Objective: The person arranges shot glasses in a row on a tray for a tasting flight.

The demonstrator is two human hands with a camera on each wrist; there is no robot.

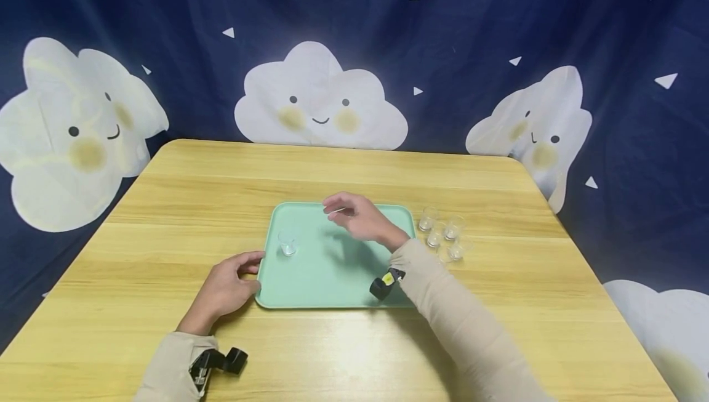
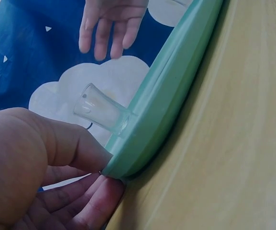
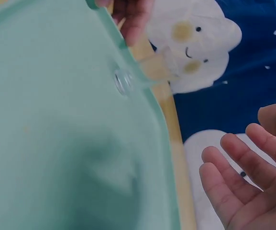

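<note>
A mint-green tray (image 1: pixel 332 285) lies on the wooden table, and one clear shot glass (image 1: pixel 287 244) stands upright on its left part. My left hand (image 1: pixel 228 285) pinches the tray's left rim; in the left wrist view the thumb (image 2: pixel 87 151) is on the edge with fingers below it. Above the tray's far half, my right hand (image 1: pixel 360 216) hovers with its fingers apart. The right wrist view shows nothing between those fingers (image 3: pixel 238 191). To the right of the tray stand several more clear shot glasses (image 1: pixel 452 229).
The light wood table (image 1: pixel 310 359) extends around the tray on all sides. Behind it hangs a dark blue curtain (image 1: pixel 443 32) with white clouds. A black wrist device (image 1: pixel 381 287) hangs from the right sleeve, over the tray's near right part.
</note>
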